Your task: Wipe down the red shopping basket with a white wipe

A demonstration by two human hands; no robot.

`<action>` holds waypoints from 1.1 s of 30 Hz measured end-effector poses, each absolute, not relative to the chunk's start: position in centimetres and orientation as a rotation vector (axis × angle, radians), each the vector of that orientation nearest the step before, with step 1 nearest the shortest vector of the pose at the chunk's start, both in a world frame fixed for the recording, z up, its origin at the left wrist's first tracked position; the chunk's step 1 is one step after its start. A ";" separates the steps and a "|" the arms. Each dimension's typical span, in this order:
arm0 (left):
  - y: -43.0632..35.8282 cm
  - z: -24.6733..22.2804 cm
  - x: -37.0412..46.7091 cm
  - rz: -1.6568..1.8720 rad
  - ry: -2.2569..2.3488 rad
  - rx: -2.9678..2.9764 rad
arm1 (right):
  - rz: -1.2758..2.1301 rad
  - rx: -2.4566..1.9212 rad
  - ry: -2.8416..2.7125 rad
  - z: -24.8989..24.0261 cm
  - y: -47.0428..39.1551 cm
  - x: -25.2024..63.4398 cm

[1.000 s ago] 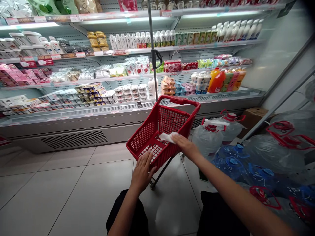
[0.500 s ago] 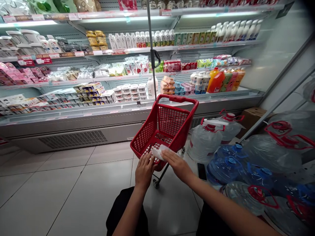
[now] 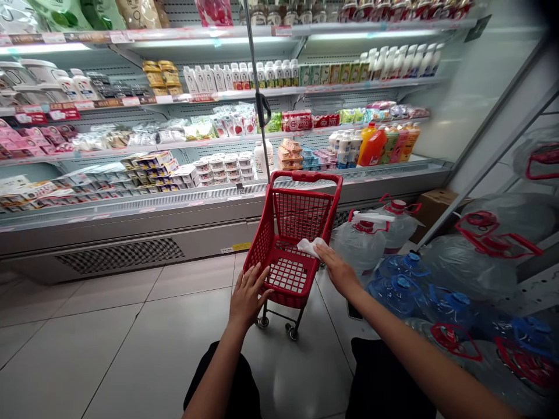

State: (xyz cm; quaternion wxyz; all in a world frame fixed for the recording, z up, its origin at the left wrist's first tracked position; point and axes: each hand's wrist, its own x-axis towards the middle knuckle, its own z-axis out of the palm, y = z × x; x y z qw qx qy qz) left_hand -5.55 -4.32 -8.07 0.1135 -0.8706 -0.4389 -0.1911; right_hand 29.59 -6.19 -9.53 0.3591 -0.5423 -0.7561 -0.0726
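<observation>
A small red plastic shopping cart [image 3: 304,198] stands on the tiled floor in front of me, its lattice basket facing my hands. My left hand [image 3: 250,294] rests with spread fingers on the left front rim of the basket. At the right side rim, my right hand [image 3: 338,269] presses a crumpled white wipe [image 3: 311,247] against the cart, fingers closed over it. The wipe's loose part hangs over the inside of the basket. Part of the right fingers' grip is hidden by the hand itself.
A refrigerated display case [image 3: 209,227] with dairy and drinks runs behind the cart. Large clear water jugs [image 3: 360,241] and blue-tinted bottles [image 3: 399,291] crowd the right side. A dark phone [image 3: 353,311] lies on the floor, partly covered by my right arm.
The cart has turned so its basket faces me more squarely. My right hand has moved with the wipe from the front rim to the right side rim; my left hand shifted slightly left.
</observation>
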 end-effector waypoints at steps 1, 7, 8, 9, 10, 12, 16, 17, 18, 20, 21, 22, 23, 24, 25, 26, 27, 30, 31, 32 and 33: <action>-4.3 -8.4 -5.3 -0.569 -1.307 -2.543 | -0.190 -1.402 -1.948 -9.7 -7.1 29.0; -4.7 -8.6 -3.9 -0.629 -1.333 -2.528 | -0.234 -1.343 -2.095 -10.5 -14.2 25.0; -4.7 -8.5 -3.9 -0.629 -1.330 -2.533 | -0.239 -1.326 -2.133 -10.5 -15.0 24.6; -4.7 -8.4 -3.9 -0.630 -1.328 -2.536 | -0.244 -1.302 -2.171 -10.4 -15.5 24.5; -4.7 -8.3 -3.9 -0.634 -1.329 -2.536 | -0.248 -1.279 -2.208 -10.3 -15.7 24.5; -4.8 -8.2 -3.8 -0.649 -1.337 -2.527 | -0.258 -1.245 -2.253 -9.9 -15.2 25.3; -5.6 -8.2 -3.0 -0.675 -1.361 -2.517 | -0.284 -1.286 -2.203 -9.2 -12.3 27.7; -5.9 -8.2 -2.6 -0.679 -1.370 -2.513 | -0.293 -1.303 -2.178 -9.1 -11.5 28.2; -6.3 -8.2 -2.3 -0.683 -1.378 -2.509 | -0.298 -1.317 -2.155 -9.1 -10.9 28.6; -6.9 -8.3 -1.8 -0.691 -1.387 -2.505 | -0.304 -1.341 -2.100 -9.2 -10.4 29.0; -7.2 -8.3 -1.6 -0.696 -1.383 -2.505 | -0.303 -1.352 -2.073 -9.3 -10.5 29.1; -7.5 -8.4 -1.5 -0.702 -1.372 -2.506 | -0.299 -1.365 -2.051 -9.5 -11.0 29.0; -7.7 -8.6 -1.4 -0.710 -1.356 -2.507 | -0.292 -1.381 -2.035 -9.8 -11.7 28.7; -7.9 -8.7 -1.4 -0.720 -1.338 -2.505 | -0.284 -1.398 -2.022 -10.1 -12.7 28.3; -8.1 -8.9 -1.3 -0.733 -1.323 -2.500 | -0.280 -1.414 -2.013 -10.5 -13.7 27.7; -8.3 -9.2 -1.2 -0.746 -1.313 -2.491 | -0.279 -1.430 -2.006 -10.8 -14.8 27.0; -8.5 -9.4 -0.9 -0.761 -1.312 -2.480 | -0.285 -1.440 -2.001 -11.1 -15.7 26.1; -9.2 -10.0 0.2 -0.811 -1.360 -2.425 | -0.310 -1.419 -2.024 -11.3 -16.9 22.7; -9.4 -10.1 0.6 -0.825 -1.382 -2.407 | -0.313 -1.400 -2.042 -11.2 -16.8 21.6; -9.6 -10.1 0.8 -0.833 -1.399 -2.394 | -0.314 -1.383 -2.059 -11.1 -16.4 20.7; -9.6 -10.1 1.0 -0.833 -1.409 -2.387 | -0.313 -1.371 -2.073 -10.9 -16.0 20.0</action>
